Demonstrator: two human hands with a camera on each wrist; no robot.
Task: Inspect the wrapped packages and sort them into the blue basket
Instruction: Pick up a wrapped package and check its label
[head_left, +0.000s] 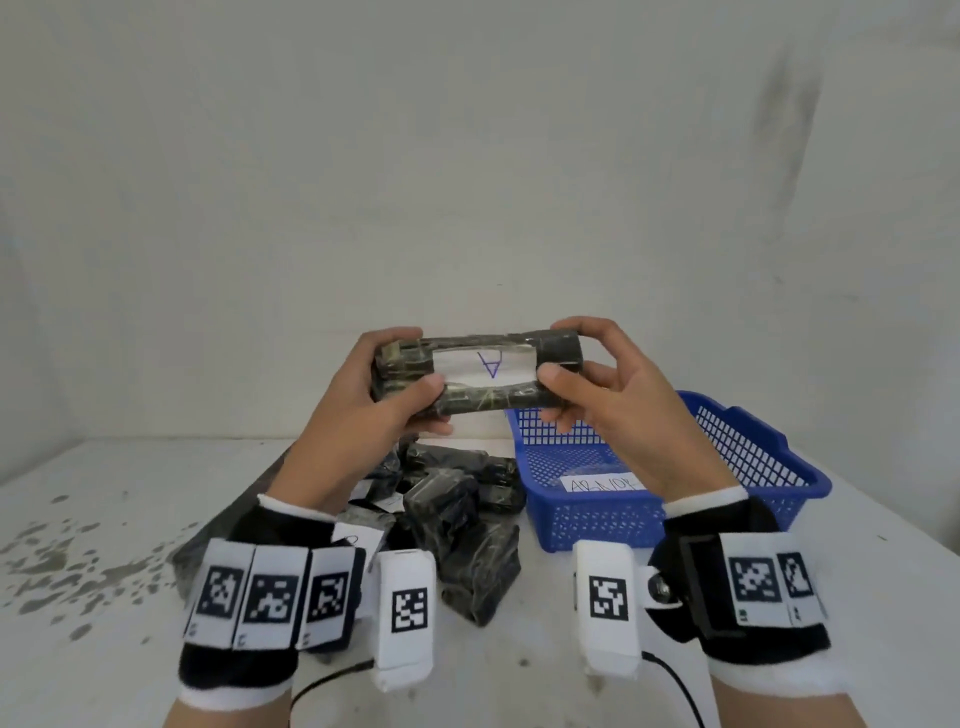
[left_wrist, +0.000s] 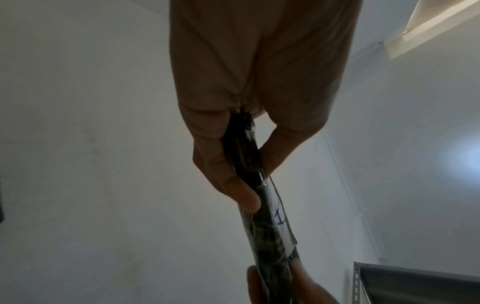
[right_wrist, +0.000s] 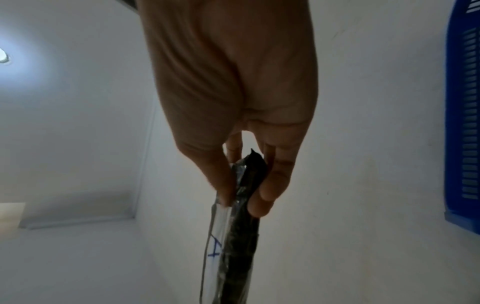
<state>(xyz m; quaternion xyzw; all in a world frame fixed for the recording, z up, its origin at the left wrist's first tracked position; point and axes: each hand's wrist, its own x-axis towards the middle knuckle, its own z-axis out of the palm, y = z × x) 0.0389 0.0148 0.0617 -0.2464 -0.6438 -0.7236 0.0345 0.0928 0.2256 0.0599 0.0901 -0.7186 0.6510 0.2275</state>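
While both hands are holding it up in the air, a long dark wrapped package (head_left: 478, 375) is lying level in front of the person. The left hand (head_left: 363, 405) is gripping its left end, with the thumb on the near face and the fingers curling around the back. The right hand (head_left: 608, 395) is pinching its right end between the thumb in front and the fingers behind. A white label (head_left: 483, 366) on the near face is showing a blue letter A, which is sitting upside down in the head view. From the left wrist camera, the package (left_wrist: 262, 226) is running away from the palm, thin edge on, and the left fingers (left_wrist: 233, 185) are pressing on both sides of it. From the right wrist camera, the right fingers (right_wrist: 270, 191) are squeezing the end of the package (right_wrist: 241, 236) too. Below the hands, a pile of more dark packages (head_left: 457, 514) is lying on the white table (head_left: 104, 519). Just to the right of that pile, the blue basket (head_left: 769, 467) is sitting on the table with a paper note (head_left: 602, 484) lying inside it.
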